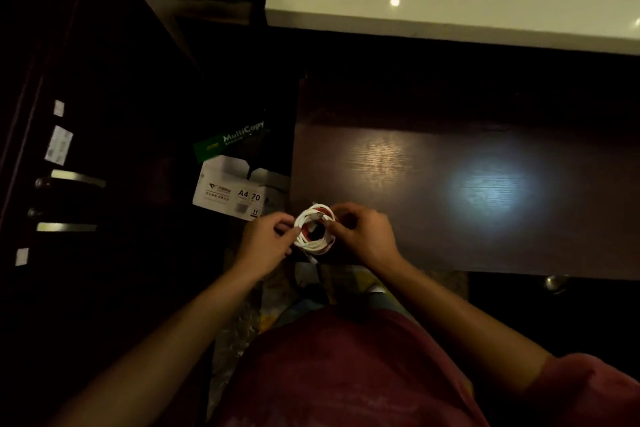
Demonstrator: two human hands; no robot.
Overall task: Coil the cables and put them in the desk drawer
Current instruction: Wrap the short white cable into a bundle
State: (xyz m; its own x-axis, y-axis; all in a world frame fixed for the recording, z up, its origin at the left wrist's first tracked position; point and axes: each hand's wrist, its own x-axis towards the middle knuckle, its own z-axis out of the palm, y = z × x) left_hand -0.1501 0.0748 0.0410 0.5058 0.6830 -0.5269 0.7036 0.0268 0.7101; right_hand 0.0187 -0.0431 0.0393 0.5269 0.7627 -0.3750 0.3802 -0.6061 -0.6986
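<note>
Here, white-and-red cable coil (314, 231) facing up, left hand (265, 243) and right hand (363, 236) pinching its sides

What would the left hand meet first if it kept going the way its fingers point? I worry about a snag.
The left hand points right, into the white cable coil it already pinches; beyond that is the right hand.
</note>
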